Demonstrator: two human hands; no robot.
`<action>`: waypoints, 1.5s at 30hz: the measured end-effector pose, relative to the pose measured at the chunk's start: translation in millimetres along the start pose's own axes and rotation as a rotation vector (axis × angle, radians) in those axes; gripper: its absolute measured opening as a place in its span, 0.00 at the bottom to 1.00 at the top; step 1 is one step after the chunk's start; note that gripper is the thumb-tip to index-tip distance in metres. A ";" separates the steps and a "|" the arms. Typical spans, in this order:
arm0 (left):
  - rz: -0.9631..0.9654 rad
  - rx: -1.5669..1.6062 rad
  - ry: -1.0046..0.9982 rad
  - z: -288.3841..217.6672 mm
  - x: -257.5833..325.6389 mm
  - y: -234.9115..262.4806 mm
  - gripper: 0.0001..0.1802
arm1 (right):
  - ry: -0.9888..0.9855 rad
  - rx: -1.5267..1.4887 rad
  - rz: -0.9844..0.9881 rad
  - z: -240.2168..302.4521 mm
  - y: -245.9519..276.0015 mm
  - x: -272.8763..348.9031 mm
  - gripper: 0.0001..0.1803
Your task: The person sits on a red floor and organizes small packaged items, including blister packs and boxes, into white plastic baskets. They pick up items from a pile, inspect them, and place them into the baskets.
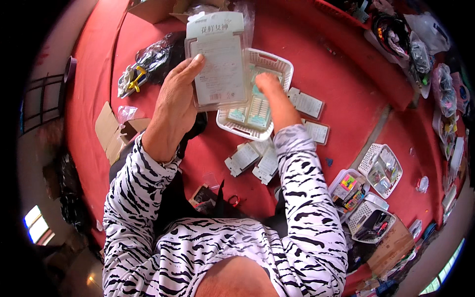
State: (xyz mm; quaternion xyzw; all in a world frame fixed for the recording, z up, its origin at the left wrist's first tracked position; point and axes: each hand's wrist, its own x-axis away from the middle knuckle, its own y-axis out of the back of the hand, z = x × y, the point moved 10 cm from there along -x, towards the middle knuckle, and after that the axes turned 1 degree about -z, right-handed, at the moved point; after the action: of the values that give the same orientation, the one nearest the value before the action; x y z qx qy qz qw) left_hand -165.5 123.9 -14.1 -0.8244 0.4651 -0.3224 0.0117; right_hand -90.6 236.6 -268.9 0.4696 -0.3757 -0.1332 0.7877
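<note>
My left hand [173,106] holds up a flat clear blister pack [217,59] with a pale card inside, gripping its left edge, fingers along the back. My right hand [269,86] reaches into a white slotted plastic basket [277,62] just right of the pack; its fingers are curled down onto the small carded packs lying in the basket, and I cannot tell whether they grip one. Both arms wear black-and-white striped sleeves. Several more small carded packs [307,104] lie on the red cloth beside and below the basket.
A small cardboard box [116,131] and crumpled plastic bags [153,57] lie at the left. More white baskets [381,168] with small items stand at the lower right. Bags and trays crowd the far right edge. Red-handled scissors [232,200] lie near my body.
</note>
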 end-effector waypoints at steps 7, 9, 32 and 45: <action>0.012 0.047 -0.051 -7.5 -8.0 5.3 0.17 | -0.149 0.054 -0.290 -7.2 -30.5 40.5 0.22; 0.028 0.049 -0.038 -10.7 -6.2 7.1 0.17 | -0.042 0.188 -0.314 16.9 -38.4 67.7 0.28; 0.150 -0.116 0.015 27.8 -3.7 -21.2 0.12 | 0.366 -1.600 -0.070 50.7 183.6 160.0 0.08; 0.598 0.132 0.439 45.8 33.9 -75.0 0.24 | 0.589 -1.845 -0.087 27.9 211.0 170.2 0.04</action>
State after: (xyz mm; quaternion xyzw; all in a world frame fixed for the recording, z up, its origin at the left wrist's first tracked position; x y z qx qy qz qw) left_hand -71.5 127.4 -8.8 -0.5609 0.6549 -0.5032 0.0582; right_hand -24.7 233.4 -4.5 -0.3053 0.1067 -0.2816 0.9034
